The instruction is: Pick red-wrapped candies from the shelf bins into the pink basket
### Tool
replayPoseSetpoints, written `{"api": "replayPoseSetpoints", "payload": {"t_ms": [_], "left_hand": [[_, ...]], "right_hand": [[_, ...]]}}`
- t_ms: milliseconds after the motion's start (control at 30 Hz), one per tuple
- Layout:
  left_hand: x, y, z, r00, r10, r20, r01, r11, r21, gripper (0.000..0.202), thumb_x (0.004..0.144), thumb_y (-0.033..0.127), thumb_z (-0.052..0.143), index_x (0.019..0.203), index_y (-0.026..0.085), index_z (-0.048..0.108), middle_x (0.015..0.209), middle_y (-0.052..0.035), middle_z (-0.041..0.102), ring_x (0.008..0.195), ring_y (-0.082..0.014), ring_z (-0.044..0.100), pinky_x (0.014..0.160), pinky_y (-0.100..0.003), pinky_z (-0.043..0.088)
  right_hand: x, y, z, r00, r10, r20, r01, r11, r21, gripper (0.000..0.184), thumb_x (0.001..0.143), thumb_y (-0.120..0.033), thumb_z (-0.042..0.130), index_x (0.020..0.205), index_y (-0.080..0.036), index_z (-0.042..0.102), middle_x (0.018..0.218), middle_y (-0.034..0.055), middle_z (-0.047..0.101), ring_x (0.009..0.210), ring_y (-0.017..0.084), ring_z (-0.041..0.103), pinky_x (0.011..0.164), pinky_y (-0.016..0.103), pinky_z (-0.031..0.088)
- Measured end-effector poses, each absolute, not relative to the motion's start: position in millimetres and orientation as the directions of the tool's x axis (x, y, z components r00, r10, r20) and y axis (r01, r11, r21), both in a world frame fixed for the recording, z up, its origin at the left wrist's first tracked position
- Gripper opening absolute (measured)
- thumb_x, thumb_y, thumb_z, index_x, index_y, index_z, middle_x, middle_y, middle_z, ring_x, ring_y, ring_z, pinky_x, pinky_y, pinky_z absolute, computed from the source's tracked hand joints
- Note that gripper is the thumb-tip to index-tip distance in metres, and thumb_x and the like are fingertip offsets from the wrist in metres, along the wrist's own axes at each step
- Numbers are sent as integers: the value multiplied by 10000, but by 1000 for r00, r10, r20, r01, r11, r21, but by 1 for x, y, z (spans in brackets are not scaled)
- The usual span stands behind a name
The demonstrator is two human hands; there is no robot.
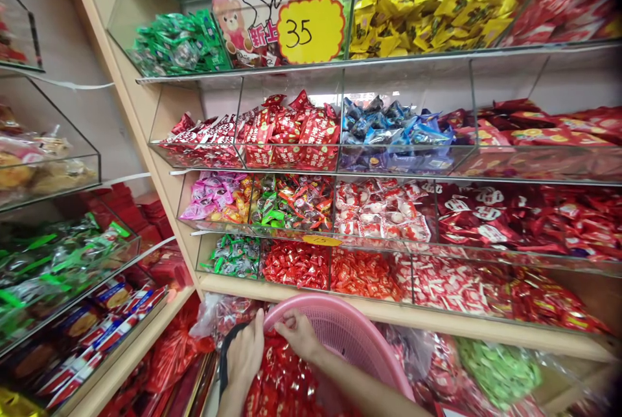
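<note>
Low in the view, a clear plastic bag of red-wrapped candies (286,375) lies partly inside a pink plastic basket (389,355). My left hand (243,349) is closed at the bag's upper left edge, close to the basket's rim, with its thumb pointing up. Just to its right, my right hand (297,334) makes a pinch at the top of the bag, over the basket. The thin plastic between my fingertips is hard to make out. Something black and curved (225,352) shows beside my left hand. My forearms cover part of the bag and basket.
Clear-walled shelf bins of wrapped candies rise ahead, including red candies (296,265) and yellow packets (432,9). A wooden ledge (340,298) runs behind the basket. Side shelves hold green packets (58,255). Bagged green candies (500,371) lie low right. A yellow price sign (311,30) hangs above.
</note>
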State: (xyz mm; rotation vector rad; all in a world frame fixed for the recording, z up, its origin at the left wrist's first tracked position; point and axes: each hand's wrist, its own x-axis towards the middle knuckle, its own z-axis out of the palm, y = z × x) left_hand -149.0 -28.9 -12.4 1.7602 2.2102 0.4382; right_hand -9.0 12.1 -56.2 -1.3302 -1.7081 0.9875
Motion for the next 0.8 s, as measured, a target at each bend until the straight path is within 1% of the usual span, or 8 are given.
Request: {"api": "replayPoseSetpoints", "payload": {"t_ms": [67, 167, 233, 300, 500, 600, 667, 800], "left_hand": [[-149, -29, -13, -222, 975, -23, 883, 211, 419, 594, 898, 448, 123, 1063, 159, 616, 954, -133, 699, 891, -237, 645, 778, -326, 439], [-148, -29, -11, -229, 973, -21, 863, 213, 458, 644, 886, 498, 83, 1014, 188, 632, 951, -123, 699, 915, -263, 637, 793, -363, 433], [-148, -29, -11, -235, 972, -26, 851, 219, 477, 673, 876, 524, 65, 982, 195, 642, 943, -125, 700, 916, -275, 636, 795, -376, 429], [-148, -29, -11, -233, 972, -18, 857, 214, 469, 663, 880, 507, 73, 991, 185, 642, 944, -134, 698, 912, -274, 637, 791, -372, 425], [-147, -31, -10, -242, 970, -18, 856, 222, 467, 660, 879, 507, 84, 996, 177, 643, 943, -140, 697, 901, -265, 641, 781, -355, 426], [-148, -30, -9, -252, 967, -23, 848, 232, 477, 671, 869, 534, 85, 970, 189, 652, 934, -141, 698, 904, -275, 639, 793, -367, 429], [-152, -28, -10, -251, 967, -43, 840, 239, 487, 647, 858, 559, 121, 965, 206, 652, 950, -131, 700, 921, -278, 636, 798, -367, 436], [-166, -30, -16, -190, 980, -55, 789, 185, 586, 509, 821, 566, 308, 1063, 231, 607, 1018, -72, 696, 971, -221, 630, 824, -287, 456]], "right_hand": [[-7, 13, -55, -101, 994, -33, 244, -8, -970, 210, 758, -377, 567, 781, -170, 537, 682, -5, 561, 637, 134, 550, 621, 259, 464], [-3, 12, -51, -94, 971, -218, 66, -212, -975, 269, 740, -446, 564, 729, -191, 478, 601, -61, 456, 435, 78, 409, 422, 227, 392], [0, 10, -51, -130, 962, -241, 13, -242, -970, 260, 740, -433, 563, 732, -200, 449, 575, -82, 406, 377, 60, 345, 351, 206, 329], [-1, 8, -51, -138, 962, -236, -4, -238, -971, 221, 745, -380, 565, 737, -201, 436, 574, -85, 402, 372, 60, 369, 336, 196, 314], [-2, 5, -43, -137, 955, -263, 58, -258, -965, 109, 801, -282, 479, 748, -195, 439, 628, -65, 422, 420, 82, 445, 358, 211, 371], [11, 7, -36, -174, 969, -177, 198, -141, -970, 53, 796, -236, 471, 781, -186, 479, 629, -47, 461, 482, 107, 482, 439, 237, 423], [27, 8, -29, -188, 982, 0, 310, 59, -949, 55, 775, -177, 477, 815, -176, 514, 674, -12, 529, 603, 137, 537, 577, 265, 465], [70, 1, -4, -239, 924, 298, 517, 381, -767, 143, 787, -141, 432, 879, -171, 538, 860, 57, 593, 807, 178, 555, 757, 302, 446]]}}
